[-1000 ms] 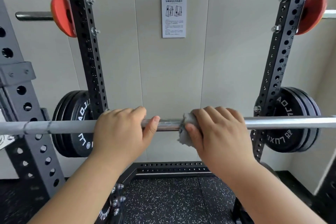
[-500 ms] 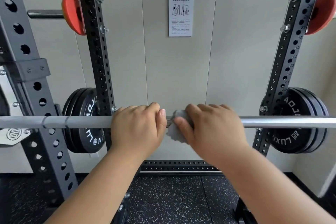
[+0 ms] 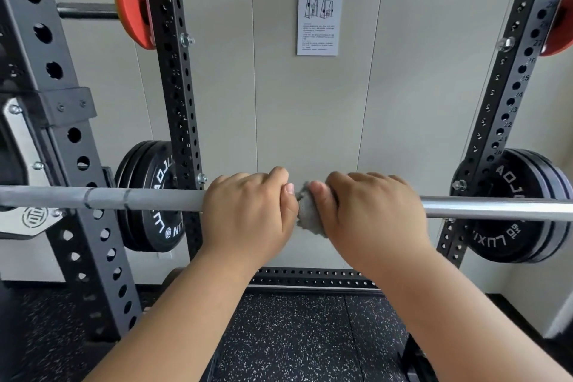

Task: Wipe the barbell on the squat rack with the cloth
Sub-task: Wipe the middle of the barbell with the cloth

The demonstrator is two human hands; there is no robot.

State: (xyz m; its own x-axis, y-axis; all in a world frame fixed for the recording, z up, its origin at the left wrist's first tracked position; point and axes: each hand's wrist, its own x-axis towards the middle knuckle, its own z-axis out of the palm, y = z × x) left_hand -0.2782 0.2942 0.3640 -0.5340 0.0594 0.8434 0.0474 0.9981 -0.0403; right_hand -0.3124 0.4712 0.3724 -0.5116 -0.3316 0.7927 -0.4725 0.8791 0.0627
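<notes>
Both hands on the barbell [image 3: 139, 198], which lies level across the squat rack [image 3: 173, 87]; hands near mid-span.
Left hand [image 3: 248, 211]: on bare steel, fingers curled together over the top, thumb tip up against the cloth [image 3: 310, 217].
Right hand [image 3: 372, 214]: grips the grey cloth wadded round the bar, fingers curled over, thumb pressed on the wad. The hands touch, no gap.

Risks, my read:
- Left hand blocks travel leftward. Push on and the cloth jams on my thumb, or the patch under that palm gets skipped.
- Cloth is bunched with a tail hanging below: thin contact, could slip out.
- Bar left of my hands looks duller, maybe rougher, so the cloth may snag.
- Can't tell how the bar is seated. A hard drag could roll it.
</notes>
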